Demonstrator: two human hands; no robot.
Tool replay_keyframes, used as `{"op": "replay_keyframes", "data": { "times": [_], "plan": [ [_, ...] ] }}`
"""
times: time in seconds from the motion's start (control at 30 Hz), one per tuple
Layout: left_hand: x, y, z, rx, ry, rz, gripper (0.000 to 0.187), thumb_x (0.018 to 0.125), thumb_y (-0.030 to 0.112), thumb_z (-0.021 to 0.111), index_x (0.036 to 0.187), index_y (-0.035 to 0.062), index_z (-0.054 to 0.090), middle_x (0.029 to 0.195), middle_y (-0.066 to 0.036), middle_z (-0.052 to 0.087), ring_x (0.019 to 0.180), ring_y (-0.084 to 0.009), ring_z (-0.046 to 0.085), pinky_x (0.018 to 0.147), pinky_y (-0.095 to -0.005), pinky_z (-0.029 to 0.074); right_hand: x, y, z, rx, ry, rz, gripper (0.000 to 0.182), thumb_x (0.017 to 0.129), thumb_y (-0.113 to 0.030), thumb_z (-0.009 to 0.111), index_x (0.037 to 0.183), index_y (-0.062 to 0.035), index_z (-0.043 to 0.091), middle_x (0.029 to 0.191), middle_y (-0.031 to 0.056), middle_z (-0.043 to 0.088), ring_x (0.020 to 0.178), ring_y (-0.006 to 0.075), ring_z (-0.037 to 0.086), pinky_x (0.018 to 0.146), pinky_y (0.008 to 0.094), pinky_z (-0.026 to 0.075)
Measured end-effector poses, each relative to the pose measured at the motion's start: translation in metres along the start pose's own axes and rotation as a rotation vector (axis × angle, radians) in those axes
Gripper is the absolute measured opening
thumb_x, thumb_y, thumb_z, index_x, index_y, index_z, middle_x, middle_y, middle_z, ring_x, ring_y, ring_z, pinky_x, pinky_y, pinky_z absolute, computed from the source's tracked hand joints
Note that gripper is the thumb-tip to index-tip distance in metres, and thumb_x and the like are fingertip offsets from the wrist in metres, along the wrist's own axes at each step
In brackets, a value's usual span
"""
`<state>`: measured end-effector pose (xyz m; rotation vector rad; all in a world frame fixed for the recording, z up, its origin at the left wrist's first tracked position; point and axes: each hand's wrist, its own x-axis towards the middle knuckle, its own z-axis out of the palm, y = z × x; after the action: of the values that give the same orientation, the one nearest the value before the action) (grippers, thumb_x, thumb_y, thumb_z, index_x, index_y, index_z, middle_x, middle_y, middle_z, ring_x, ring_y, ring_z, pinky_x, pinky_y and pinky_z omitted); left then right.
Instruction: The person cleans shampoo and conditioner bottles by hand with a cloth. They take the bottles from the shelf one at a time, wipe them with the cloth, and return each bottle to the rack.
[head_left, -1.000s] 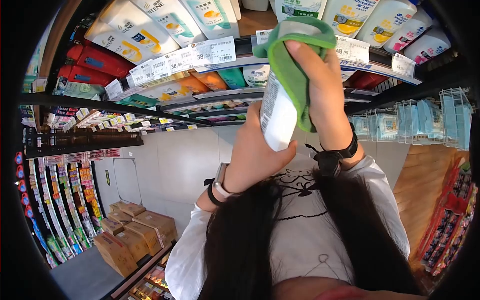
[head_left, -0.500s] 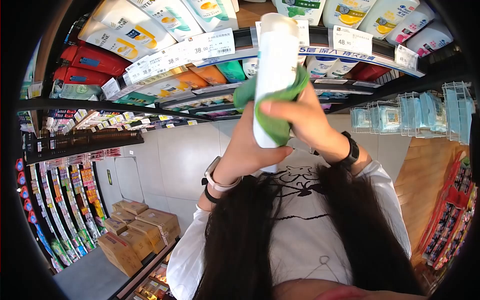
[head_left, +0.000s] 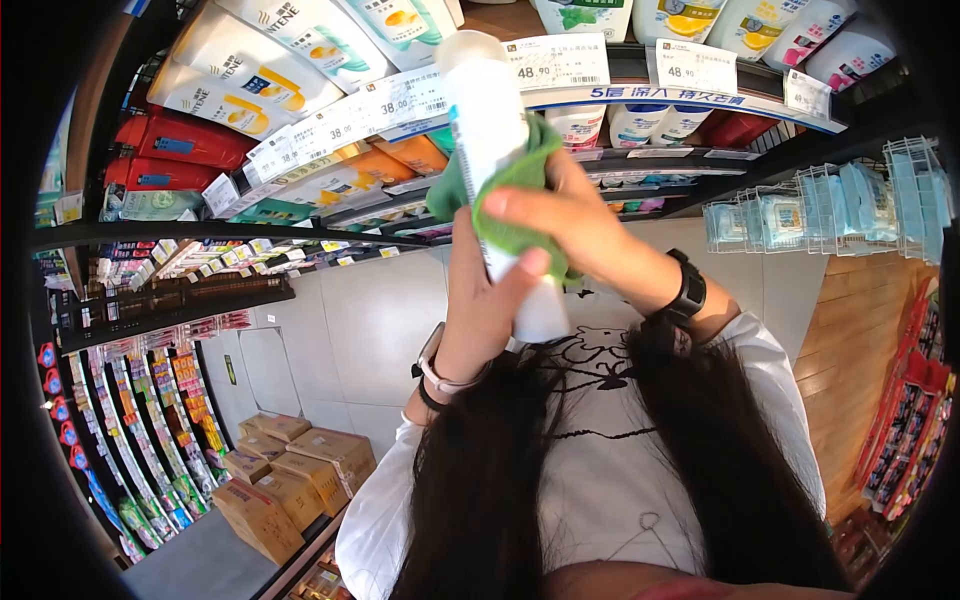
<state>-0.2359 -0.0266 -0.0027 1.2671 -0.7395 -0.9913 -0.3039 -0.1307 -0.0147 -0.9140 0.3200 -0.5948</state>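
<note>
Store aisle: shampoo shelf [head_left: 560, 98] across the top, grey tile floor [head_left: 365, 325] below, wood floor [head_left: 845, 345] at right.
Shelf stock: white Pantene bottles [head_left: 300, 85] at upper left, red bottles [head_left: 190, 150] beside them; price tags [head_left: 695, 68] along the edge.
White bottle: held in both hands before the shelf, tilted, top end toward upper left; blurry, label unreadable.
Left hand [head_left: 478, 312]: grasping bottle's lower part, thumb across the front; fingers mostly hidden behind.
Right hand [head_left: 575, 225]: clasping green cloth, thumb pressing it onto the bottle.
Green cloth [head_left: 512, 241]: wrapped partly around bottle's middle, touching it.
Wrists: pale-banded watch [head_left: 445, 375] left, black watch [head_left: 690, 285] right.
Side items: cardboard boxes [head_left: 318, 478] lower left; blue packs [head_left: 780, 222] in wire baskets, right.
</note>
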Motion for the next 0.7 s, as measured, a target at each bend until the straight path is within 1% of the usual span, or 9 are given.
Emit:
{"op": "replay_keyframes", "data": {
  "times": [0.07,0.13,0.23,0.33,0.43,0.47,0.53,0.63,0.7],
  "plan": [
    [0.006,-0.013,-0.008,-0.052,0.047,0.139,0.063,0.086,0.049,0.039,0.120,-0.0031,0.031,0.112,-0.011,0.046,0.103,-0.0181,0.045,0.087,-0.0291,0.036,-0.009,0.003,0.005,-0.105,-0.079,-0.027,0.079,0.066,-0.016,0.072,0.128,-0.0002,0.025,0.112,0.0085,0.047,0.105,0.0164,0.044,0.091,0.0315,0.036],
    [0.010,-0.016,-0.013,-0.062,0.131,0.246,0.071,0.084,0.056,0.036,0.121,-0.0042,0.029,0.112,-0.013,0.047,0.100,-0.0205,0.049,0.084,-0.0304,0.038,-0.014,0.015,0.005,-0.279,-0.105,-0.176,0.082,0.063,-0.011,0.073,0.128,-0.0018,0.025,0.116,0.0066,0.044,0.110,0.0156,0.040,0.092,0.0310,0.034],
    [0.016,-0.017,-0.016,0.360,0.163,0.401,0.088,0.075,0.068,0.039,0.121,-0.0058,0.027,0.110,-0.016,0.048,0.094,-0.0250,0.055,0.078,-0.0332,0.043,-0.013,0.018,0.007,-0.243,-0.056,-0.252,0.068,0.066,-0.008,0.070,0.123,-0.0007,0.034,0.111,0.0066,0.049,0.104,0.0136,0.046,0.089,0.0298,0.037],
    [0.021,-0.016,-0.013,0.560,0.134,0.532,0.098,0.064,0.064,0.059,0.122,-0.0072,0.023,0.105,-0.018,0.050,0.087,-0.0295,0.058,0.069,-0.0358,0.047,-0.003,-0.001,0.008,-0.117,-0.036,-0.246,0.053,0.069,-0.007,0.067,0.115,0.0005,0.042,0.102,0.0060,0.055,0.095,0.0119,0.051,0.083,0.0278,0.041],
    [0.017,-0.005,0.004,0.866,0.094,0.502,0.104,0.054,0.050,0.076,0.122,-0.0076,0.021,0.104,-0.018,0.048,0.086,-0.0316,0.057,0.066,-0.0358,0.048,0.011,-0.016,0.003,-0.063,0.049,-0.252,0.033,0.075,-0.009,0.064,0.103,0.0014,0.050,0.088,0.0046,0.059,0.081,0.0105,0.056,0.072,0.0250,0.046],
    [0.017,-0.008,0.008,0.914,0.098,0.555,0.098,0.053,0.030,0.081,0.121,-0.0078,0.021,0.105,-0.020,0.047,0.085,-0.0317,0.057,0.066,-0.0350,0.048,0.011,-0.026,-0.004,-0.111,0.006,-0.163,0.035,0.080,-0.014,0.059,0.109,0.0024,0.048,0.098,0.0071,0.057,0.085,0.0108,0.055,0.074,0.0243,0.045],
    [0.020,-0.015,0.008,0.886,0.080,0.517,0.093,0.056,0.023,0.078,0.121,-0.0084,0.020,0.107,-0.021,0.046,0.086,-0.0318,0.056,0.066,-0.0348,0.048,0.016,-0.029,-0.005,-0.157,0.011,-0.269,0.034,0.084,-0.023,0.056,0.107,0.0012,0.049,0.095,0.0056,0.057,0.083,0.0092,0.054,0.071,0.0234,0.045],
    [0.016,-0.004,0.012,0.883,0.083,0.489,0.097,0.056,0.017,0.078,0.123,-0.0073,0.013,0.110,-0.022,0.046,0.092,-0.0313,0.056,0.072,-0.0342,0.048,0.024,-0.028,-0.005,-0.196,0.077,-0.282,0.037,0.088,-0.032,0.049,0.106,-0.0005,0.049,0.092,0.0038,0.057,0.080,0.0077,0.054,0.069,0.0224,0.045],
    [0.014,-0.003,0.010,0.771,0.059,0.474,0.098,0.055,0.017,0.078,0.123,-0.0065,0.013,0.114,-0.022,0.043,0.098,-0.0299,0.053,0.076,-0.0340,0.046,0.027,-0.035,0.003,-0.134,0.110,-0.240,0.037,0.088,-0.036,0.047,0.098,-0.0002,0.053,0.085,0.0036,0.058,0.075,0.0071,0.054,0.065,0.0220,0.044]
  ]
}}
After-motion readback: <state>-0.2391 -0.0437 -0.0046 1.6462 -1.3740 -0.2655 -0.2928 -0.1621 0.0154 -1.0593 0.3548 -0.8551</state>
